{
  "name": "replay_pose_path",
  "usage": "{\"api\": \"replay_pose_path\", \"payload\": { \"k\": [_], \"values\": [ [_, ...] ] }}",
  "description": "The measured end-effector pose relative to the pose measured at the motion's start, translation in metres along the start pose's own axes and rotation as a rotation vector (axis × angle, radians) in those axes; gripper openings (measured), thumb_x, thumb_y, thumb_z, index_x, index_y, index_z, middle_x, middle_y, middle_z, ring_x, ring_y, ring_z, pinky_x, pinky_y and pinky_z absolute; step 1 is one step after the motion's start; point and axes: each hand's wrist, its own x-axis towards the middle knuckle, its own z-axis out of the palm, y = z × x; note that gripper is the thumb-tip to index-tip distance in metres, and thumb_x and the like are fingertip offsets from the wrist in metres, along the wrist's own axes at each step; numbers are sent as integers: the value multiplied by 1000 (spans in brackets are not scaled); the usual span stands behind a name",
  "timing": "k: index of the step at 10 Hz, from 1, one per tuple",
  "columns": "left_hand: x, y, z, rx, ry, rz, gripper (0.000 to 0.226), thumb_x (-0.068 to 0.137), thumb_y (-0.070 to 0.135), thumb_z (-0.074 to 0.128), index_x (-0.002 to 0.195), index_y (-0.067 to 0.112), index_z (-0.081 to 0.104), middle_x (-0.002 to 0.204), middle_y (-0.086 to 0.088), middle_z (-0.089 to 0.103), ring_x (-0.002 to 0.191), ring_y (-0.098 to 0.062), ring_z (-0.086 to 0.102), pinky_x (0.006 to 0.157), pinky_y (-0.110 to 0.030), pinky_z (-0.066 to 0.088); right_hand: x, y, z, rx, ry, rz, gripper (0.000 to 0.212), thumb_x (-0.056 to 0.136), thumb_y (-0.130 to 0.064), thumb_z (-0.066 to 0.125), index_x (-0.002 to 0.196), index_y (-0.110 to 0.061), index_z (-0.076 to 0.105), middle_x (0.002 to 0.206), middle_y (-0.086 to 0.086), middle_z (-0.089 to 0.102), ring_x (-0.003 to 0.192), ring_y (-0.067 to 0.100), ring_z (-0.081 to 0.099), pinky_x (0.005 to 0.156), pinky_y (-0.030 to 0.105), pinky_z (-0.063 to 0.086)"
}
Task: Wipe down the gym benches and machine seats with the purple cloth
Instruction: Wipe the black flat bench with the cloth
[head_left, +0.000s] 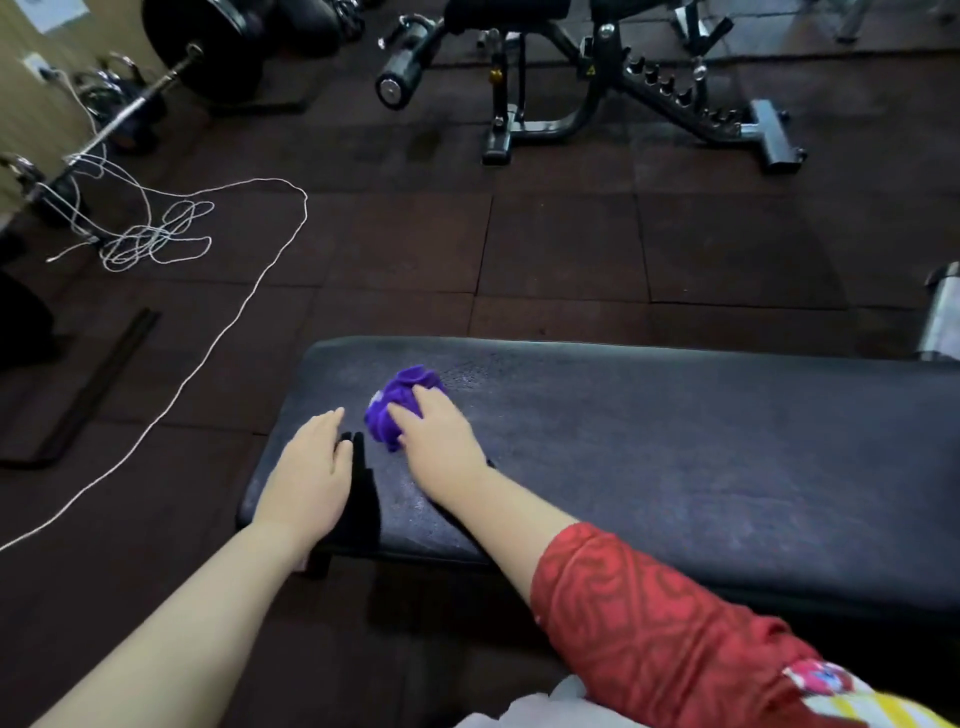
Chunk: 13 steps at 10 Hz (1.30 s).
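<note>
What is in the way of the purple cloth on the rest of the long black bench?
Nothing visible. The crumpled purple cloth sits under the right hand; the black padded bench is bare rightward. The left hand rests apart.

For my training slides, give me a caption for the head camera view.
Right hand presses the bunched purple cloth onto a black bench pad; left hand rests flat beside it.

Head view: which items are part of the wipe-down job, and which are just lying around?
In the job:
- purple cloth, bunched under the right hand
- flat bench being wiped
- left hand, flat on the bench end
- adjustable bench at the back, possibly next

Lying about:
- white cord on the floor
- barbell
- black bar on the floor
</note>
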Motion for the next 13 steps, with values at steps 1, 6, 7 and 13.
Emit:
{"api": "replay_pose_path", "payload": {
  "k": [1, 6, 7, 13],
  "values": [
    [0, -18, -6, 35, 9, -39, 47, 98, 17, 45, 143, 4, 39, 148, -11, 41, 138, -23, 34, 115, -35, 25, 4, -5, -2, 44, -33, -37, 37, 91, -23, 52, 128, -15, 53, 137, 15, 46, 124, 33, 41, 102, 41, 38],
    [-8, -46, 0, 117, -48, -195, 57, 98, 41, 43, 148, 15, 33, 157, -3, 25, 145, -19, 17, 115, -40, 22, 22, 161, -92, -120, 343, 790, 26, 91, -20, 47, 113, -11, 60, 125, 19, 48, 116, 39, 44, 93, 37, 36],
    [-13, -61, -7, 74, -68, -218, 57, 99, 38, 42, 148, 13, 31, 157, -2, 24, 145, -17, 17, 116, -39, 22, 65, 100, -56, -46, 207, 585, 29, 89, -14, 48, 114, -13, 61, 121, 17, 51, 111, 35, 47, 90, 34, 38],
    [-18, -85, -23, -11, -79, -148, 60, 95, 29, 52, 149, 12, 31, 156, -1, 28, 144, -11, 22, 114, -22, 15, 25, -22, 20, 23, -101, -317, 36, 85, -22, 65, 120, -16, 64, 128, 16, 54, 114, 35, 52, 99, 38, 40]
  ]
}}
